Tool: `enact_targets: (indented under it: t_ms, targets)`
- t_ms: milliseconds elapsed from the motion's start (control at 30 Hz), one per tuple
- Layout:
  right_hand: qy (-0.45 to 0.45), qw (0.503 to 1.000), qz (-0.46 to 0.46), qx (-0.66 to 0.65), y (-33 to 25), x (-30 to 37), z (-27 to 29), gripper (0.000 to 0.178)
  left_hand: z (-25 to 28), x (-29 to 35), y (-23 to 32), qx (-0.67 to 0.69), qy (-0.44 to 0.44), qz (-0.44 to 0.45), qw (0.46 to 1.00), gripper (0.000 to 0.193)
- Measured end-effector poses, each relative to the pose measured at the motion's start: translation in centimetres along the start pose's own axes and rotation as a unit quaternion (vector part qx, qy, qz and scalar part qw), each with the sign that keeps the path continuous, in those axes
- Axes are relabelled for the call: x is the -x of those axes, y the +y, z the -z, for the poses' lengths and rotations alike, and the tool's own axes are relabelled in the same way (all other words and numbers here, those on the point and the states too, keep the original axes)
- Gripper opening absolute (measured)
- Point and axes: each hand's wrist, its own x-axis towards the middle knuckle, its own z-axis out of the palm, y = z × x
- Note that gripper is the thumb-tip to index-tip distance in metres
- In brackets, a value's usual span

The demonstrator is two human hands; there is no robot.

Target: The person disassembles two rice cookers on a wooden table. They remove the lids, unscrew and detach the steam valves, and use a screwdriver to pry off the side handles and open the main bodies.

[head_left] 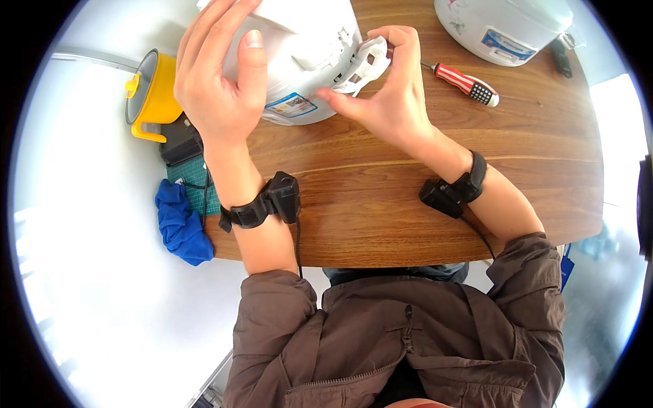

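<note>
2 bare hands work at a white appliance (292, 76), which sits on the table (340, 204) between them. The left hand (221, 95) lies along its left side, fingers spread against it rather than clenched. The right hand (398, 102), at its right side, has its fingers hooked around a white plastic piece (356, 76), thumb reaching toward the appliance's label (291, 106).

That piece stands askew, with slots showing beside it, so it seems not flush; whether it is fully off, I cannot tell. A screwdriver (469, 83) lies unused right of the appliance; beyond that, another white appliance (469, 41).
</note>
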Motion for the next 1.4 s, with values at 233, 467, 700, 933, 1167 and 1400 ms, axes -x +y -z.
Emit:
enact_targets:
  t_ms: [233,467,700,933,1167,1400]
  targets:
    - [-0.030,0.998,-0.054,-0.016,-1.2,-1.0,0.7,0.085,-0.2,0.2,-0.7,-0.012,0.005,-0.002,1.000,0.036]
    - [-0.046,0.994,-0.099,-0.016,-1.3,-0.7,1.0,0.084,-0.1,0.0,0.5,-0.033,0.008,0.010,0.999,0.036]
    - [-0.051,0.988,-0.144,-0.023,-2.1,-0.8,1.2,0.084,0.0,0.2,-0.4,-0.017,0.007,0.009,1.000,0.037]
    - [-0.026,0.992,-0.118,-0.031,-2.1,-0.5,1.1,0.082,-0.1,-0.1,0.4,-0.011,0.018,0.021,1.000,0.037]
    - [-0.065,0.987,-0.141,-0.041,-1.9,-1.3,1.6,0.078,0.1,0.1,0.2,-0.004,0.018,0.008,1.000,0.036]
    - [-0.043,0.993,-0.111,-0.020,-1.0,-0.8,1.5,0.082,-0.3,0.6,-1.0,-0.003,0.029,0.009,1.000,0.035]
